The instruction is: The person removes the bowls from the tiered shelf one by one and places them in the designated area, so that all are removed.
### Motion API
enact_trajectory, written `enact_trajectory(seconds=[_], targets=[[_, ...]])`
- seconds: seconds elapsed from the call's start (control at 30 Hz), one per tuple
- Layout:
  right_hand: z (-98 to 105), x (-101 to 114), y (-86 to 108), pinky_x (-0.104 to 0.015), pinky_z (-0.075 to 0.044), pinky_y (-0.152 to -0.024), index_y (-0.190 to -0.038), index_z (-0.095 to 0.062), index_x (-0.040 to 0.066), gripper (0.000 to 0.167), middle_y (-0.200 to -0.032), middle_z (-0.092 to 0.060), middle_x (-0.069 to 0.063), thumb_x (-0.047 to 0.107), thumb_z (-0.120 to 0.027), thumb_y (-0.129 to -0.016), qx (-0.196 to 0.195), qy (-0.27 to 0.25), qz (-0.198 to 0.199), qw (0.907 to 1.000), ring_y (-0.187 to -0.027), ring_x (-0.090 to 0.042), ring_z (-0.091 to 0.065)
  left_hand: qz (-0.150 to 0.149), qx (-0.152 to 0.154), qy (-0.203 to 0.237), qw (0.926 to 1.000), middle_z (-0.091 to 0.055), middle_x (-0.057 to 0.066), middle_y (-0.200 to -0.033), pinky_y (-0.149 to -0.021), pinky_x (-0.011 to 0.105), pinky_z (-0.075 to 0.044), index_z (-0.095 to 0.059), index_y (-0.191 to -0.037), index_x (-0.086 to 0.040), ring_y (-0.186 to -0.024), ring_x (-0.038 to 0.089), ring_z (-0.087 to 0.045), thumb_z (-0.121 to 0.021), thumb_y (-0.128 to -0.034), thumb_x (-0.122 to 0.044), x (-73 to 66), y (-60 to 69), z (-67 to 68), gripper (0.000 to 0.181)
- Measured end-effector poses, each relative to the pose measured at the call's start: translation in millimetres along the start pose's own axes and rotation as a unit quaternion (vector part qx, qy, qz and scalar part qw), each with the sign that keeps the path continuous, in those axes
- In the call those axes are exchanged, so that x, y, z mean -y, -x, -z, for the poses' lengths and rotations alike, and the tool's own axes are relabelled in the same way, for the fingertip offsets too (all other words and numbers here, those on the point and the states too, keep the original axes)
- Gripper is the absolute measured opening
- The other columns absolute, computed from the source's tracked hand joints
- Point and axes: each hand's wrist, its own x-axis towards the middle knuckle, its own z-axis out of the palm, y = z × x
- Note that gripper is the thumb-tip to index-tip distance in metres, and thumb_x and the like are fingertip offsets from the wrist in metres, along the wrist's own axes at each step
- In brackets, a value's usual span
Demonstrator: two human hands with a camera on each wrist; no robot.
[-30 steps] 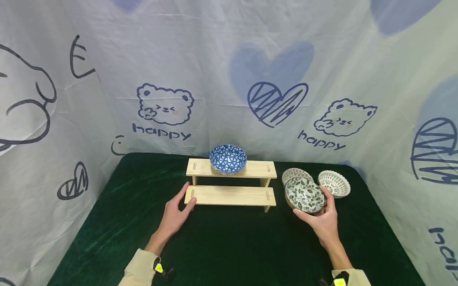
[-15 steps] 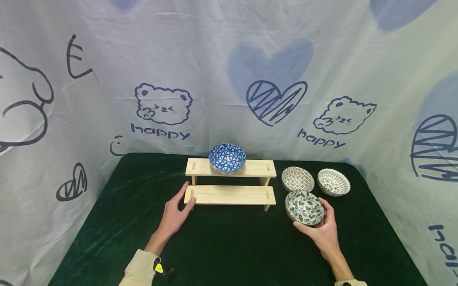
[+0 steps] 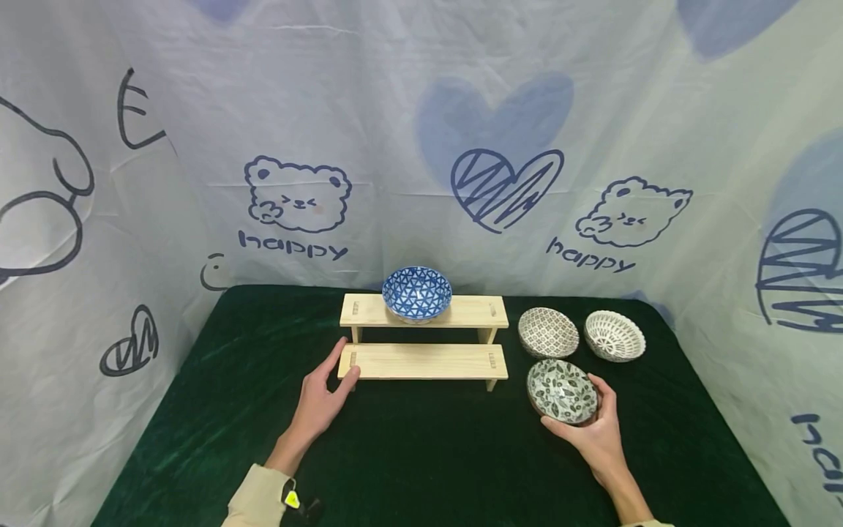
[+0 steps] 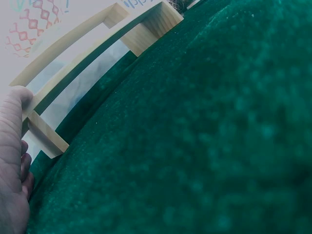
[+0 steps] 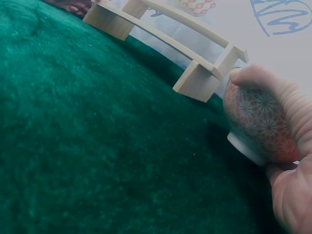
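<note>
The blue bowl [image 3: 417,293] is already up on the wooden stand [image 3: 421,361], whose end the left hand [image 3: 318,402] grips; the right hand's [image 3: 596,432] fingers clasp the leafy bowl [image 3: 562,391], leaving, seemingly, the lattice bowl [image 3: 548,332] and white bowl [image 3: 615,336] on the surface [image 3: 428,461].

Left hand [image 4: 12,161] is at the edge, thumb [image 4: 19,95] on the near end of a wooden rack [image 4: 73,70], other fingers [image 4: 25,168] lower down. Washed-out bowl [image 4: 34,29] with red diamonds top left, green cloth [image 4: 195,146] hogging most of the view.
</note>
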Motion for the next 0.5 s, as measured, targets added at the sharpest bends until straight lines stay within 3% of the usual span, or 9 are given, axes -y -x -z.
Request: enact_trajectory(seconds=[0.17,0.27,0.37,0.5], targets=[[3.2,1.1,0.1,-0.009,-0.035,-0.102,-0.161,-0.014,0.014,0.122,-0.162,-0.026,-0.014,0.005,-0.096,-0.072,0.010,0.027,-0.023,0.9993,-0.145,-0.028,-0.032,0.003,0.001,0.000,1.0000,-0.040,0.005,-0.166,-0.122,0.056,-0.033,-0.037,-0.163,-0.011,-0.151,0.029,-0.040,-0.064,-0.1049,-0.040,-0.2,-0.7,-0.2,0.070],[5.9,3.2,0.5,-0.029,-0.032,-0.115,-0.163,-0.013,0.015,0.124,-0.163,-0.024,-0.016,0.011,-0.098,-0.071,0.016,0.053,-0.027,0.9981,-0.147,-0.032,-0.029,0.001,0.001,-0.001,1.0000,-0.040,0.005,-0.166,-0.122,0.056,-0.033,-0.037,-0.163,-0.011,-0.151,0.029,-0.040,-0.064,-0.1050,-0.040,-0.3,-1.1,-0.2,0.070],[8.9,4.6,1.7,-0.054,-0.026,-0.120,-0.166,-0.013,0.015,0.128,-0.165,-0.024,-0.019,0.015,-0.099,-0.070,0.025,0.085,-0.026,0.9957,-0.149,-0.037,-0.026,0.002,0.002,0.000,1.0000,-0.040,0.005,-0.166,-0.122,0.056,-0.033,-0.037,-0.163,-0.011,-0.151,0.029,-0.040,-0.064,-0.1049,-0.040,-0.8,-0.7,0.0,0.070],[12.4,5.8,2.4,-0.064,-0.022,-0.120,-0.167,-0.013,0.015,0.130,-0.166,-0.024,-0.022,0.021,-0.099,-0.070,0.037,0.121,-0.028,0.9916,-0.150,-0.042,-0.024,0.003,0.001,0.001,1.0000,-0.039,0.005,-0.166,-0.121,0.057,-0.033,-0.037,-0.163,-0.010,-0.151,0.030,-0.040,-0.064,-0.1048,-0.039,-1.2,-0.1,0.3,0.070]])
